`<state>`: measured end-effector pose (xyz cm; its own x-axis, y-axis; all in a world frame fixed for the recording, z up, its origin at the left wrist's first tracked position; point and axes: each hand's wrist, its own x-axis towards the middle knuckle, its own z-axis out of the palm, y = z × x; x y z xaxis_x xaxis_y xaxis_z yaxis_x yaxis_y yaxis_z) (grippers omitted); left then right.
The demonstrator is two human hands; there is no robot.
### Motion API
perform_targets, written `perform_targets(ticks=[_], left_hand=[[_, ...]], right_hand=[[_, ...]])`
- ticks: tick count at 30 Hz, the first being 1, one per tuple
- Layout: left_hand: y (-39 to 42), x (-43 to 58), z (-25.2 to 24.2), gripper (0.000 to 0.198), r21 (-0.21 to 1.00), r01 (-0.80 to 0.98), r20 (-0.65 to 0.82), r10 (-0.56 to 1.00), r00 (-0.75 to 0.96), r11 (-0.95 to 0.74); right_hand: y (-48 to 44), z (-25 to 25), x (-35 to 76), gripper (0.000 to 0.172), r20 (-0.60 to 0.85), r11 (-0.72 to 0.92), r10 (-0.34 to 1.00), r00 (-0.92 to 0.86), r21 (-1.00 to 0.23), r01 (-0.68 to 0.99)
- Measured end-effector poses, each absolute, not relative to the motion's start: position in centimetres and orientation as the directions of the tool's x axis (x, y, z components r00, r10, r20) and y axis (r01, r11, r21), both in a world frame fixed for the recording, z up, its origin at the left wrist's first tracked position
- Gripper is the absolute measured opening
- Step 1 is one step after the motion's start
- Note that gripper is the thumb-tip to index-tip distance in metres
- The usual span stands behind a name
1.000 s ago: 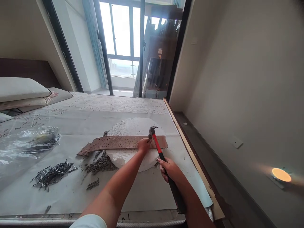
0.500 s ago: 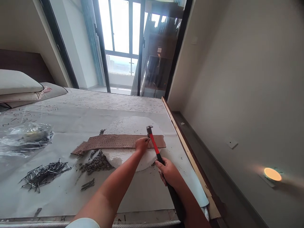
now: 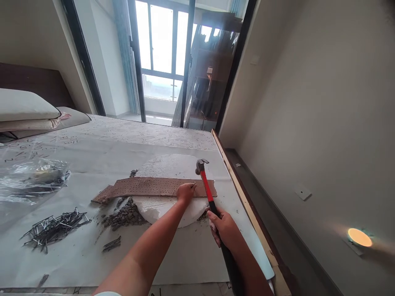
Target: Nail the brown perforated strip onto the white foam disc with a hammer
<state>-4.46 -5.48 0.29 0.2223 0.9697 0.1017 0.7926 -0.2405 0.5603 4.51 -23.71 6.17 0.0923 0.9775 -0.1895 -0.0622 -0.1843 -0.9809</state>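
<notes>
My left hand is closed in a pinch on a small nail, over the right part of a brown board dotted with rows of holes. My right hand grips the black handle of a claw hammer with a red neck. The hammer's metal head is raised just right of my left fingertips, apart from them. Beneath the board lies a round white slab. Crumbled grey-brown bits lie at its left edge.
At left, a heap of nails lies on the pale sheet, near a clear plastic bag. A few nails sit closer to my left arm. A wooden edge runs along the right, with the wall beyond.
The hammer head has moved right and slightly up, away from my left fingertips. My left hand stays at about the same spot on the board. The view has shifted slightly.
</notes>
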Motion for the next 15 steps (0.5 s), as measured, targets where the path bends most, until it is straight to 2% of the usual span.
perform_targets(ticks=[5, 10, 15], left_hand=[[-5.37, -4.47, 0.22, 0.032, 0.566, 0.792, 0.102, 0.972, 0.211, -0.231], [-5.21, -4.43, 0.04, 0.033, 0.573, 0.78, 0.134, 0.967, 0.216, -0.253], [-5.29, -4.5, 0.09, 0.035, 0.516, 0.815, 0.137, 0.965, 0.224, -0.262]], right_hand=[[-23.45, 6.2, 4.37, 0.043, -0.267, -0.263, 0.961, 0.075, -0.963, -0.063], [-23.6, 6.38, 4.44, 0.039, -0.19, -0.186, 0.978, 0.089, -0.981, -0.046], [-23.23, 6.24, 4.4, 0.035, -0.28, -0.276, 0.957, 0.082, -0.96, -0.056]])
